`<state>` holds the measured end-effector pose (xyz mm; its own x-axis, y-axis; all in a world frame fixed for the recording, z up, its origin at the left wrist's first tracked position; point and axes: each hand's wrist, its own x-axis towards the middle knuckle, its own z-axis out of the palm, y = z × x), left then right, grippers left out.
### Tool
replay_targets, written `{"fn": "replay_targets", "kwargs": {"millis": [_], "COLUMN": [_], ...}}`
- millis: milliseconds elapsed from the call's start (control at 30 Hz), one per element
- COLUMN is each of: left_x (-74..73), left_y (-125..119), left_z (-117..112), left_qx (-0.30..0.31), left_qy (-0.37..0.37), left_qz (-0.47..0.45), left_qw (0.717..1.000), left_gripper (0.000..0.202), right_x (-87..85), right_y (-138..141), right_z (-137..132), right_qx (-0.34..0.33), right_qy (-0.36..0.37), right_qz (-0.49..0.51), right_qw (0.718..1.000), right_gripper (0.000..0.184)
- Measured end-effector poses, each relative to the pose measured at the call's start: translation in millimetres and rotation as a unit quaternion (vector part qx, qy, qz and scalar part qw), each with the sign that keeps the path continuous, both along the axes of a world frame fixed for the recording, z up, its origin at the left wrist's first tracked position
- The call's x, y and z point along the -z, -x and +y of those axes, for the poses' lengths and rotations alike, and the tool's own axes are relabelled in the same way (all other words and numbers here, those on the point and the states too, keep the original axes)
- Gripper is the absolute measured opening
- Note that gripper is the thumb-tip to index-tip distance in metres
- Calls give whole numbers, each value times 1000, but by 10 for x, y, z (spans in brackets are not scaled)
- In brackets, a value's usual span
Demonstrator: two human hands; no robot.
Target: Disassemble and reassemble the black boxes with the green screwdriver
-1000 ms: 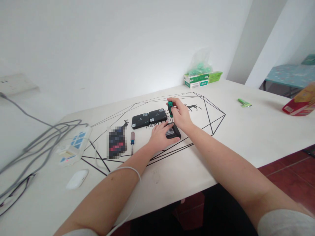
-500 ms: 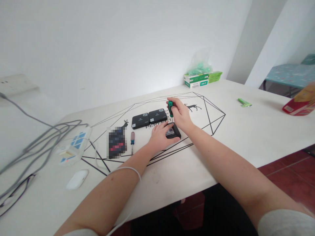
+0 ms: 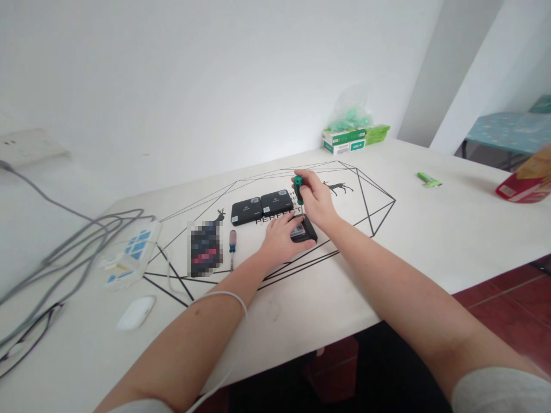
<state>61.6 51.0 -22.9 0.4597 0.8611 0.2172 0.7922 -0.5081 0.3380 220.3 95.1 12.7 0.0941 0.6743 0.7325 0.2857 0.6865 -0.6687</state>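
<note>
My right hand is closed around the green handle of an upright screwdriver. Its thin shaft points down at the far side of a small black box, where the tip is hard to make out. On the table, that box shows a pale label on its upper face. My left hand grips the box from the left, fingers along the far edge and thumb at the near edge. Just behind lie two similar flat black boxes side by side. A second screwdriver with a reddish, blue-collared handle lies left of my left hand.
Left on the white table are a blurred-out dark item, a power strip, grey cables, a white case and glasses. Green-white boxes stand at the back; a red-yellow packet is at right.
The view has shifted very slightly. Both hands keep their places, with the screwdriver still upright over the black box.
</note>
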Motion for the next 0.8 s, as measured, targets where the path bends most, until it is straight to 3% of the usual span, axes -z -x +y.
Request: {"fn": "replay_targets", "kwargs": {"millis": [100, 300, 800], "left_x": [-3, -53, -73], "left_y": [0, -19, -28], "left_z": [-7, -39, -57], "left_qx": [2, 3, -1], "left_qy": [-1, -7, -4], "left_qz": [0, 9, 11], "left_qw": [1000, 1000, 1000], "left_gripper": [73, 71, 76], "right_x": [-25, -45, -55], "right_y": [0, -7, -13], "right_z": [-15, -14, -6], "right_qx": [12, 49, 67], "right_qy": [-7, -36, -69], "right_qz": [-17, -54, -35], "right_qw": [1000, 997, 995], "right_gripper": [31, 39, 38]}}
